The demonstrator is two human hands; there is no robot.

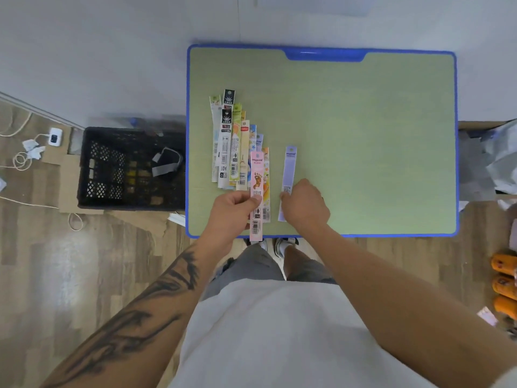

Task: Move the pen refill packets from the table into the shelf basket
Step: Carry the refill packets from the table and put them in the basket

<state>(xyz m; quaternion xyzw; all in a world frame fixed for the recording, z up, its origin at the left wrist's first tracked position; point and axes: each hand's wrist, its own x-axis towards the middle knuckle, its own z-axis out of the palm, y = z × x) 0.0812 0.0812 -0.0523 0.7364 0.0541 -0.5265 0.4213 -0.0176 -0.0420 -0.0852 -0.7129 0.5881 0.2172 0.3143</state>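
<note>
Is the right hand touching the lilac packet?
Touching. The head view shows the right hand with its fingertips on the lower part of the lilac packet, covering that end against the table.

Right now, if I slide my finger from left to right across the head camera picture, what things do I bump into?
White charger → black crate → fanned row of packets → pink packet in the left hand → lilac packet under the right hand → orange slippers.

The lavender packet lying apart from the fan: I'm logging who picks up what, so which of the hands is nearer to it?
Right. The right hand pinches the lavender packet at its lower end; the left hand is off to its left, holding the pink packet.
</note>
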